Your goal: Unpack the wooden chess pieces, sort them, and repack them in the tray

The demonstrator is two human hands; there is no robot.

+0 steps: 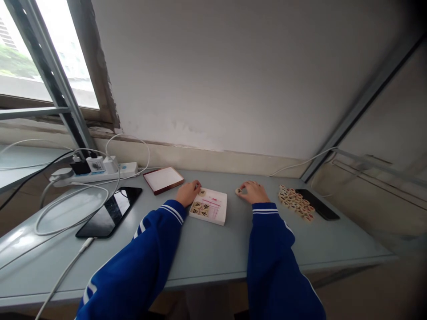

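My left hand (187,193) rests at the far left corner of a white box (213,209), fingers curled on a round wooden chess piece (202,192) there. Several more round pieces (199,208) lie in the box's left side. My right hand (254,192) lies on the grey table (207,249) to the right of the box, fingers pinched on another chess piece (238,191). A heap of loose chess pieces (296,203) lies further right. Both arms wear blue sleeves with white stripes.
A red-edged box lid (163,179) sits behind my left hand. A black phone (110,211) lies at the left with white cables (66,209) and a power strip (96,172). Another black phone (317,204) lies by the heap. A wall stands close behind.
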